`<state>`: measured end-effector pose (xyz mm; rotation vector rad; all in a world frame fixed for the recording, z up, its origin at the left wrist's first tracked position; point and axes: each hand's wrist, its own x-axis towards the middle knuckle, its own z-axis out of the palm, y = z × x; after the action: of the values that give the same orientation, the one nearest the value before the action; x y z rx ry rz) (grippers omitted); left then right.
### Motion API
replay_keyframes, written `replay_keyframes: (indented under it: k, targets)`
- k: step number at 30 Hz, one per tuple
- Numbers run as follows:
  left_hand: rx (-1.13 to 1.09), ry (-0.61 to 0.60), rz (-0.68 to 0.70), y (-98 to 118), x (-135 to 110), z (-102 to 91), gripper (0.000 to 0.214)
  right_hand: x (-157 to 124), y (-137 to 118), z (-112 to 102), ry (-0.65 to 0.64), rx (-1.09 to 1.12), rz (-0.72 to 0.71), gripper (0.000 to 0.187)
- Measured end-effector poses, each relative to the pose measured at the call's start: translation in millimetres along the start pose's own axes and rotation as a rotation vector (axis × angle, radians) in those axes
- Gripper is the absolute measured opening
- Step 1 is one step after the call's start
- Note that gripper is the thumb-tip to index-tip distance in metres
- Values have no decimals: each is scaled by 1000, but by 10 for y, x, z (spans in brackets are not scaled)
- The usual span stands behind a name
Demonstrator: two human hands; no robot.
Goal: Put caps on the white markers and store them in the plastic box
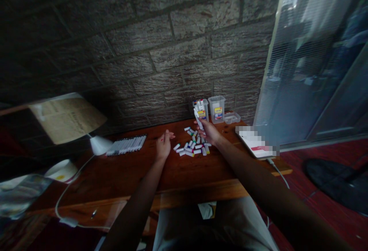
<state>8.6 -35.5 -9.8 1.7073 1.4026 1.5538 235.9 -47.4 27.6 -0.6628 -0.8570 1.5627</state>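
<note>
My right hand (209, 132) grips a white marker (198, 119), held tilted upward in front of a clear plastic box (204, 114) with several white markers in it. My left hand (163, 145) is over the wooden table (138, 174), left of a pile of short white caps (189, 145) with coloured ends. Its fingers point right, slightly apart, and I see nothing in them. A row of white markers (126, 145) lies side by side to the left of that hand.
Beside the filled box stands a second clear box (217, 109), with a clear lid (232, 118) at its right. A lamp (99, 144) and a white cup (61, 170) are at left. A blurred-out flat white item (254, 141) with a cable (278, 171) lies at right.
</note>
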Motion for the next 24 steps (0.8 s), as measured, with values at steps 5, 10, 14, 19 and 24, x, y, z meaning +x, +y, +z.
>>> replay_keyframes:
  k: [5, 10, 14, 19, 24]
  targets:
    - [1, 3, 4, 4, -2, -1, 56, -22, 5, 4, -23, -8, -22, 36]
    - [7, -4, 1, 23, -1, -6, 56, -36, 2, 9, -32, -10, -14, 38]
    - [6, 4, 3, 24, -1, -7, 57, -29, 11, 10, -47, -25, -18, 35]
    - [-6, 3, -4, 20, -6, -5, 56, -35, 13, 13, -63, -22, -24, 37]
    - [-4, 3, -14, 35, -11, -7, 56, -51, -12, 31, -47, -18, -6, 45]
